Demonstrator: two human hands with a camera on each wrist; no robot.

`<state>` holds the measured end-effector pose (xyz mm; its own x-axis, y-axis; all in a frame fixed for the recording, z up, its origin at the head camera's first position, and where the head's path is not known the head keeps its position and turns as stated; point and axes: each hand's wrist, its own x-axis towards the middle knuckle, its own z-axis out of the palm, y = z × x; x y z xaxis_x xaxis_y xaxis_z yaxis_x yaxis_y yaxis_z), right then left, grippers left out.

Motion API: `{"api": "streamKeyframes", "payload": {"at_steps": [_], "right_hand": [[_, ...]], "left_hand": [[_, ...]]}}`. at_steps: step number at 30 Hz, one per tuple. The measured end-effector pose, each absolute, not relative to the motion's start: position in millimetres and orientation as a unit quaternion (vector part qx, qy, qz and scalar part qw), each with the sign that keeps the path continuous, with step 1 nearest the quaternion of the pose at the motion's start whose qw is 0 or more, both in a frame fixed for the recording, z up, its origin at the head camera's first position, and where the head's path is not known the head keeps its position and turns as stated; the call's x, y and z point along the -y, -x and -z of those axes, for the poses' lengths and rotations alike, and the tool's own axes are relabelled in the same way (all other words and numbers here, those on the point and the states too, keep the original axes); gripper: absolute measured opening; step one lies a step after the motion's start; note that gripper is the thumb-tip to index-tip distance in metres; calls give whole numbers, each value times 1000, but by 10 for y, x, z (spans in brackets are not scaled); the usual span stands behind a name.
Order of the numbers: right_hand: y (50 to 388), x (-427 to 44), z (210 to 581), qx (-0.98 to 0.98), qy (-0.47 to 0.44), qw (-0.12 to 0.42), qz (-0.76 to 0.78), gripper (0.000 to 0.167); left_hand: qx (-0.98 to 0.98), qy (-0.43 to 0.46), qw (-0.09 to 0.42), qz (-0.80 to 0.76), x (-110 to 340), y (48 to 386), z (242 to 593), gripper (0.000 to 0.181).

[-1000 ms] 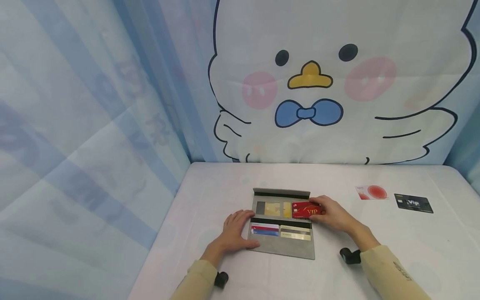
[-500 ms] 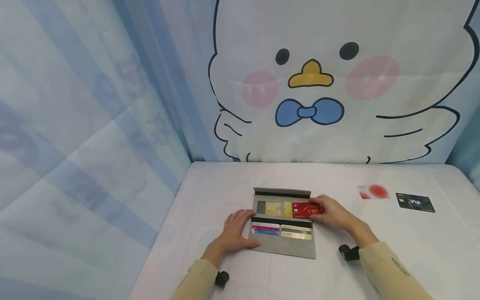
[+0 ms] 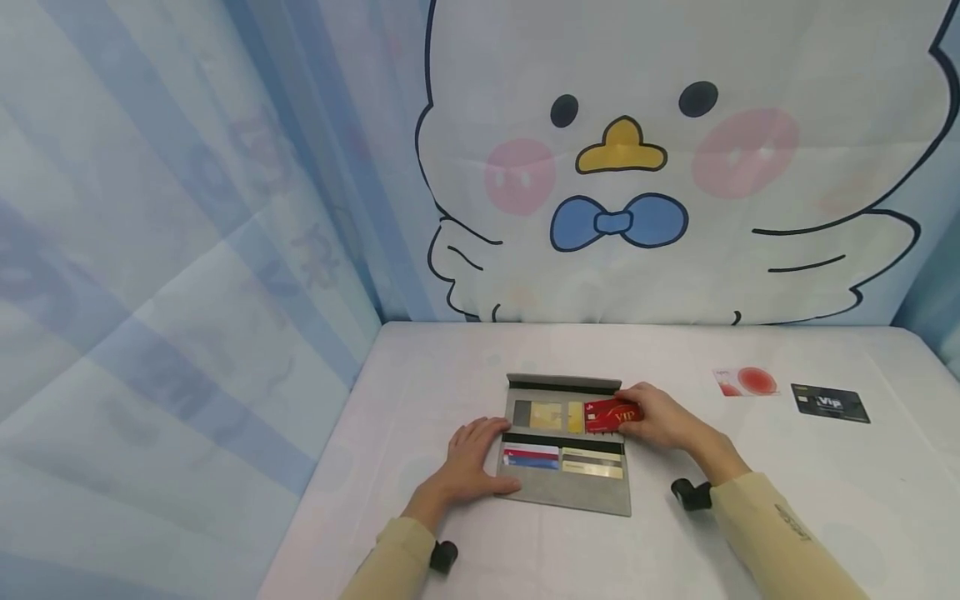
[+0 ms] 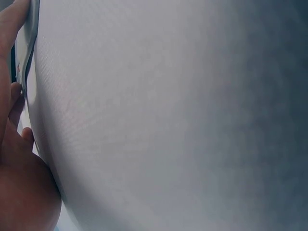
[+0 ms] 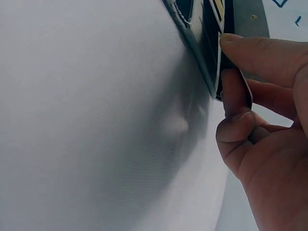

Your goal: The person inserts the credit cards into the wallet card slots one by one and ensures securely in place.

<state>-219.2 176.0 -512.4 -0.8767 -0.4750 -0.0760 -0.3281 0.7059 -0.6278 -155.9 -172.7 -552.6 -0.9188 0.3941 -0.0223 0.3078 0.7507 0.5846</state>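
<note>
A grey wallet (image 3: 558,497) lies unfolded on the white table in the head view, with cards in its slots. My right hand (image 3: 663,419) pinches the right end of a red VIP card (image 3: 603,414), whose left part overlaps the wallet's upper right section. In the right wrist view, thumb and fingers grip the card's edge (image 5: 246,89) beside the wallet's side. At the wallet's left edge my left hand (image 3: 468,467) rests with fingers and thumb spread, the thumb on the lower panel. Only part of that hand (image 4: 21,187) shows in the left wrist view.
To the right on the table lie a white card with a red circle (image 3: 753,382) and a black Vip card (image 3: 830,404). The wallet's lower slots hold a striped blue-and-red card (image 3: 531,457) and a gold card (image 3: 592,463). A patterned curtain hangs behind.
My right hand has shifted slightly up and left, and the red card's right end now tilts upward. The left hand stays on the wallet's left edge.
</note>
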Motion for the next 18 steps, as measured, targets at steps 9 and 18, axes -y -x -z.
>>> {"api": "streamKeyframes", "payload": {"at_steps": [9,18], "right_hand": [[2224,-1762,5057,-918,222,134,301,53],[2214,-1754,5122,-915,221,117,316,54]], "left_hand": [[-931,-191,73,-301,1714,1560,5540,86],[-933,-191,70,-296,1727,1561,5513,86]]}}
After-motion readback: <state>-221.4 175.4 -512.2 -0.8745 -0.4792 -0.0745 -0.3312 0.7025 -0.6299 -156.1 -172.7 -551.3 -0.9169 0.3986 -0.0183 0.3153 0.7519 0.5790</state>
